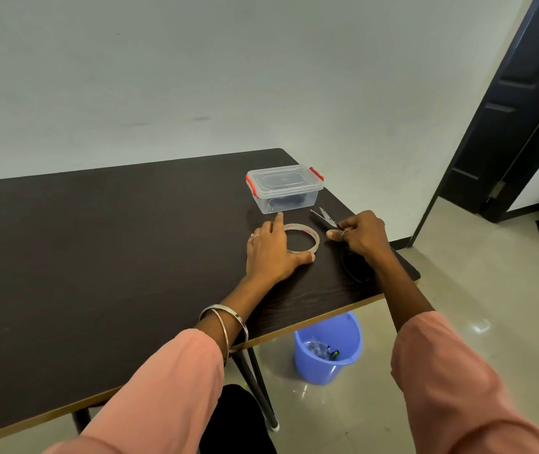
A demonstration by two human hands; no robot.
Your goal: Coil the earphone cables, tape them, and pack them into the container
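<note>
A roll of clear tape [310, 231] lies flat on the dark table [114, 257]. My left hand [273, 250] rests over its left side, thumb against the near rim and forefinger stretched along the far rim, gripping it. My right hand [361, 234] is curled over a pair of scissors [322, 216] whose blades point toward the container. A dark looped shape [356, 270] shows under my right wrist; I cannot tell whether it is the scissor handle or a cable. The clear container [284, 188] with red clips stands behind, lid on, with dark cables inside.
The table's right corner and edge [415, 276] lie just past my right hand. A blue bucket [328, 348] with some scraps stands on the floor below the front edge. A dark door [517, 109] is at the right. A wall backs the table.
</note>
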